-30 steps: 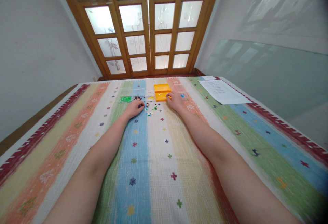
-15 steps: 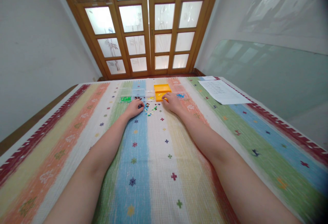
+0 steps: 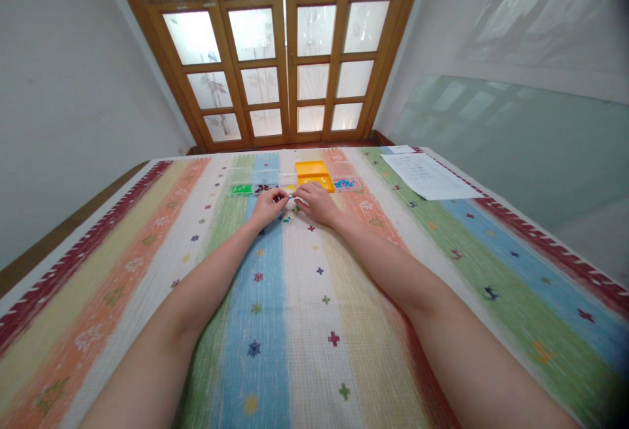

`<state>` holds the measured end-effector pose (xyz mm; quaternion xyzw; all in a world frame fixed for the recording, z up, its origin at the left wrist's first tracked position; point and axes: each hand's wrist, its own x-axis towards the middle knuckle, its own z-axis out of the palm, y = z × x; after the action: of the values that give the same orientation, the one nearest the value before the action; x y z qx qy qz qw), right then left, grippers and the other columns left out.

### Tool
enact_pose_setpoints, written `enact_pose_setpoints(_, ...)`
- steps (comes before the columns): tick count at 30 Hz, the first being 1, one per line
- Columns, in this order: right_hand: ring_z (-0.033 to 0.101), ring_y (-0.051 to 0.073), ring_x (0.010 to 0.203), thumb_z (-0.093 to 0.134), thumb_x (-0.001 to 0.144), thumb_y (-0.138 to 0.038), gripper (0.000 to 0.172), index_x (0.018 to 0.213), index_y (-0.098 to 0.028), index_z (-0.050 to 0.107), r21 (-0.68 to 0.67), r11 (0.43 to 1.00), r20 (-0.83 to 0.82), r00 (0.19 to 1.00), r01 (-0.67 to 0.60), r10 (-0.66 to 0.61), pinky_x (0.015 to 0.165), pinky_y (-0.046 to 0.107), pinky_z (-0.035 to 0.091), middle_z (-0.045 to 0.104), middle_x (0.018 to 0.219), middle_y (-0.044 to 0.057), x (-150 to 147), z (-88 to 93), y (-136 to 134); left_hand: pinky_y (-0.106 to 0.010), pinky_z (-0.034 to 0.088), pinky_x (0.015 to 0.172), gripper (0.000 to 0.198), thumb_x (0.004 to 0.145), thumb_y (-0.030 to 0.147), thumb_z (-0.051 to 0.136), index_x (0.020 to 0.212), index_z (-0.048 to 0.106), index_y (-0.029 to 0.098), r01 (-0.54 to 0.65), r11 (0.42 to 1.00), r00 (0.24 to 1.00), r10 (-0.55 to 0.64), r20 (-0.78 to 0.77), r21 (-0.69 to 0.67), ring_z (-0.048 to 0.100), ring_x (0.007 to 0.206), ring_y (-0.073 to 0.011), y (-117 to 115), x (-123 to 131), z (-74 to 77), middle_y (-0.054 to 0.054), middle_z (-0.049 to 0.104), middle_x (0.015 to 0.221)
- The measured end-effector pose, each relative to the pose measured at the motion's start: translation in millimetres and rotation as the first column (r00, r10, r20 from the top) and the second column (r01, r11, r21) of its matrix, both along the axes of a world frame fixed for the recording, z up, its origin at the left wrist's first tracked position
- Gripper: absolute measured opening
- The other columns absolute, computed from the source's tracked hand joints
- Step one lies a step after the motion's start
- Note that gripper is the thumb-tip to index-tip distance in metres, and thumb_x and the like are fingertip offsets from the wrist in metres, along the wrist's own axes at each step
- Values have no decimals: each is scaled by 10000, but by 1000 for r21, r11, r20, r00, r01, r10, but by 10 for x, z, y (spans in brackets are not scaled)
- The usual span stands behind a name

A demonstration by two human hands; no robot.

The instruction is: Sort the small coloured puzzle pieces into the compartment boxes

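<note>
My left hand [image 3: 270, 206] is closed in a pinch above the loose pieces, with a tiny bit of something at its fingertips too small to name. Close against it from the right, my right hand [image 3: 317, 204] has its fingers bent inward, and the fingertips of both hands nearly meet. Under and between them lie small mixed-colour pieces [image 3: 287, 219], partly hidden. Just beyond the right hand stands an open yellow-orange box [image 3: 311, 168] with small pale pieces inside.
Clear open boxes hold green pieces [image 3: 241, 190], dark brown pieces [image 3: 262, 188] and blue pieces [image 3: 344, 184]; some yellow pieces [image 3: 291, 186] show between the hands. Printed paper [image 3: 426, 177] lies at the right on the striped tablecloth [image 3: 304, 324]. Glazed wooden doors [image 3: 289, 55] stand behind the table.
My right hand has moved left, away from the orange box, and my left hand has shifted right. Their fingertips now come together over the loose pieces.
</note>
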<state>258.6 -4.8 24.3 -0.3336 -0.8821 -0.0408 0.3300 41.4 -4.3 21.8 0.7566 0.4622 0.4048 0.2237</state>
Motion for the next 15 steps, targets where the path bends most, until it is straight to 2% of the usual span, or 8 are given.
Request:
enact_pose_setpoints(6, 578, 263, 1002, 605, 1002, -262, 122, 1054, -230, 710, 24, 1000, -17, 1000, -3, 3, 932, 397, 392, 695, 1044, 89, 12, 5, -1, -281, 476, 714, 171, 870, 322, 632, 857, 714, 173, 74, 997, 991, -70, 111, -37, 611, 743, -159, 25, 38, -44, -24, 711, 806)
enact_pose_setpoints(15, 580, 248, 976, 582, 1018, -249, 121, 1014, -222, 700, 66, 998, 14, 1000, 5, -6, 914, 376, 392, 700, 1015, 82, -26, -21, 22, -267, 475, 719, 180, 881, 335, 622, 831, 684, 173, 117, 990, 979, -103, 175, -75, 594, 750, -149, 11, 78, -44, -22, 689, 811)
